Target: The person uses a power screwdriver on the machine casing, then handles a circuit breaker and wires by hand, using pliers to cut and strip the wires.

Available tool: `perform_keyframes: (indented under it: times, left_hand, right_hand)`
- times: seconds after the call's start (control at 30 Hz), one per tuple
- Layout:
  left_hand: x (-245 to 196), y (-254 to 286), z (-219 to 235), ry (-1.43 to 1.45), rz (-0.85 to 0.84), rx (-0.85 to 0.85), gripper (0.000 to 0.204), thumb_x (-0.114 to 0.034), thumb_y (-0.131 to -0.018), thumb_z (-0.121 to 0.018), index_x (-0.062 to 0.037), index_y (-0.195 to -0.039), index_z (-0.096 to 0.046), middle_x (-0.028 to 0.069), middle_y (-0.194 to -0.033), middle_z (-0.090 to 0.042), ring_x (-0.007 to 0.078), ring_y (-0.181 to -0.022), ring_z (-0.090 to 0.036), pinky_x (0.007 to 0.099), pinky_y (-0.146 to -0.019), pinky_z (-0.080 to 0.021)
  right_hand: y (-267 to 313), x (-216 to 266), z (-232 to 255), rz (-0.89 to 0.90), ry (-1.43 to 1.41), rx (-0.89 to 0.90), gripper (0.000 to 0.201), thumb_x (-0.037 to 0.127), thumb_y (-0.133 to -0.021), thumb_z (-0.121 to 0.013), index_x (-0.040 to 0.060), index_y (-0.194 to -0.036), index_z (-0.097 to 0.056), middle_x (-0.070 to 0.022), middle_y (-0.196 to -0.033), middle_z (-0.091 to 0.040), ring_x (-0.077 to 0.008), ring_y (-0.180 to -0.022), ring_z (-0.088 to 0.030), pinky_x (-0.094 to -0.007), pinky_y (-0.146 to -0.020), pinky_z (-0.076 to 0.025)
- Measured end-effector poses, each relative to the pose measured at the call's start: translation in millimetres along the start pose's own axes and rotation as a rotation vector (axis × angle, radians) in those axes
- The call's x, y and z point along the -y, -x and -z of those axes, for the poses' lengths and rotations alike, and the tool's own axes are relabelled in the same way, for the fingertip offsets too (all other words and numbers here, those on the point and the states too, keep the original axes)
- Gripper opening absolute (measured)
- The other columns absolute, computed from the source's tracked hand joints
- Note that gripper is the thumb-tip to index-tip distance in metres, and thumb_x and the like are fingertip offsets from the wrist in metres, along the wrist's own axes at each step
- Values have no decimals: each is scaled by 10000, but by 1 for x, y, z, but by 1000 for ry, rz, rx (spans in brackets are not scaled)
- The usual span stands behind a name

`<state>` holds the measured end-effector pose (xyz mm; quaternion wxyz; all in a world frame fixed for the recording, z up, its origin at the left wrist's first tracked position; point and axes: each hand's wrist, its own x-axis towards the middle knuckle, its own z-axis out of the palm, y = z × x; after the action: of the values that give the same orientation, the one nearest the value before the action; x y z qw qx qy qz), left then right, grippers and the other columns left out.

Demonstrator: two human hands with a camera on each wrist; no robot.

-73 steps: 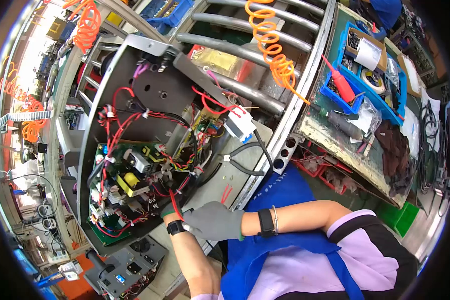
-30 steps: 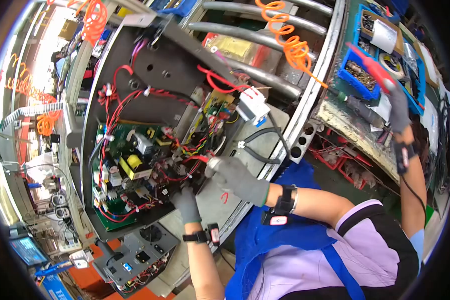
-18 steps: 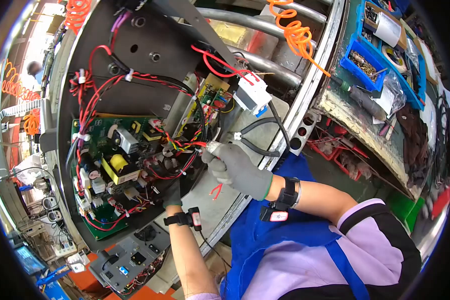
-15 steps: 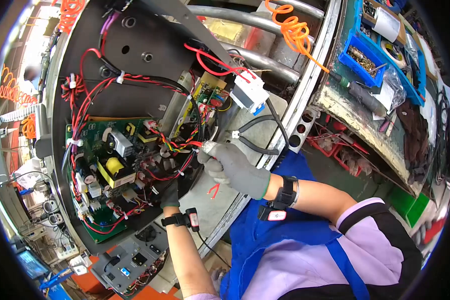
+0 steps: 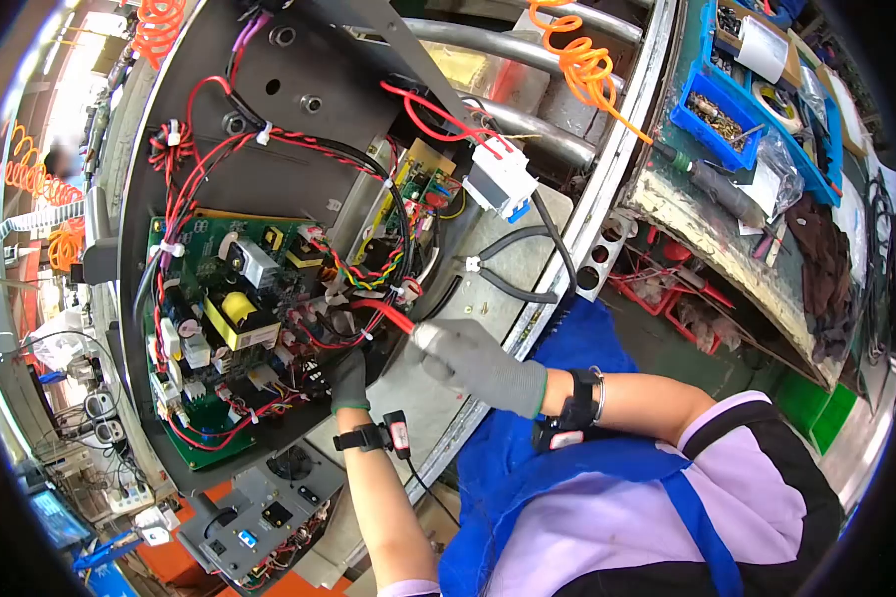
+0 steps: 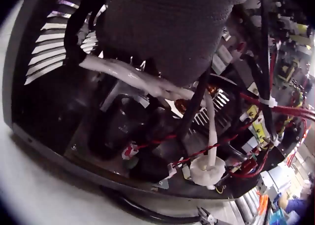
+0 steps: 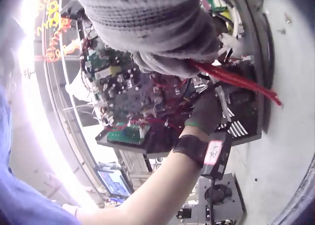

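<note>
My gloved right hand pinches a pair of red wires at the open side of a black metal chassis. In the right wrist view, the free ends of the red wires stick out past the fingers. My gloved left hand reaches inside the chassis, beside the green circuit board. I cannot tell what its fingers do, since they are hidden. Close to the left hand, the left wrist view shows a white sleeved cable and a white ring-shaped part.
Black-handled pliers lie on the metal bench beside the chassis. A white block with red wires hangs at its edge. Another grey unit stands below. To the right, a side table holds a blue bin of screws and a dark power driver.
My right hand moved from over the left wrist to the chassis side, lately dropping slightly with the red wires. Another person's gloved hand took a red pointed tool from the blue bin and left view.
</note>
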<state>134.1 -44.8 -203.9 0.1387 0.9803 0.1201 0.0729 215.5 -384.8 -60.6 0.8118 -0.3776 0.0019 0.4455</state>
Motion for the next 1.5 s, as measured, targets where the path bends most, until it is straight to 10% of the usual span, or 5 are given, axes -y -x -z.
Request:
perform_keyframes:
  times: [0.07,0.2,0.3,1.33,1.5]
  left_hand:
    - [-33,-2,26,-364,31,283,544,-211,-986,-450,-75,-1496,-320,138,-1566,-289,309,-1461,-227,412,-1206,-189]
    - [-29,-14,6,-347,-248,-163,510,-253,-1009,-443,-104,-1487,-346,117,-1539,-348,277,-1428,-313,421,-1184,-252]
    - [-15,-19,-5,-477,-132,-68,499,-253,-1011,-448,-100,-1477,-359,119,-1528,-364,304,-1423,-315,437,-1177,-254]
    - [-2,-23,-6,-83,78,-92,421,-240,-976,-475,-23,-1335,-511,208,-1354,-528,297,-1220,-524,402,-1022,-407]
    - [-66,12,35,24,195,38,352,-208,-972,-491,2,-1237,-589,210,-1256,-609,293,-1113,-601,389,-955,-465]
  right_hand:
    - [-14,-5,3,0,-74,-10,351,323,-996,-457,21,-889,-600,35,-602,-433,-58,-481,-364,-239,-442,-285]
    - [-37,2,2,-64,-427,-2,328,328,-1004,-453,24,-931,-552,46,-542,-338,-72,-407,-266,-267,-389,-213]
    - [-37,13,7,-137,-495,-41,318,319,-1011,-454,22,-945,-546,57,-538,-303,-63,-404,-260,-250,-372,-225]
    - [-25,-2,-16,44,246,52,352,297,-975,-489,12,-835,-641,-6,-638,-493,-101,-619,-470,-296,-571,-407]
    - [-29,3,-7,200,715,113,393,357,-956,-488,6,-890,-653,-145,-739,-615,-273,-689,-593,-400,-662,-469]
